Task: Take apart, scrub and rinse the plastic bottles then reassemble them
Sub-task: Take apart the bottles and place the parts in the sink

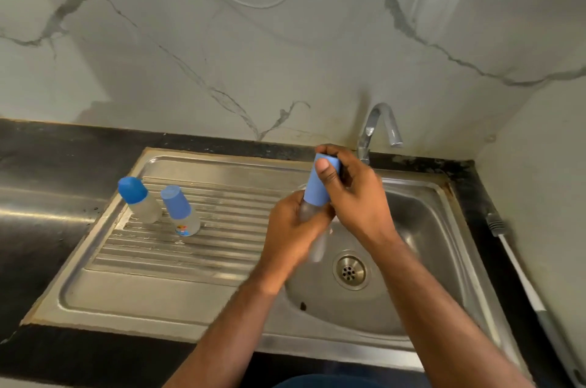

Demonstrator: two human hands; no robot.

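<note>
Over the sink [444, 229], the left hand [293, 229] holds a clear bottle [307, 211] low down. The right hand [355, 194] grips its light blue cap [317, 184]. Two more bottles with blue caps, one dark [139, 199] and one light [180, 210], stand side by side on the ridged drainboard [190, 248].

Left grip [293, 224] and right grip [352, 194] curled, touching

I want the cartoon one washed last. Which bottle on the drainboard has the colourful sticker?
The right-hand standing bottle, with the paler blue flat-topped cap; the left bottle has a darker domed cap and no visible sticker.
</note>
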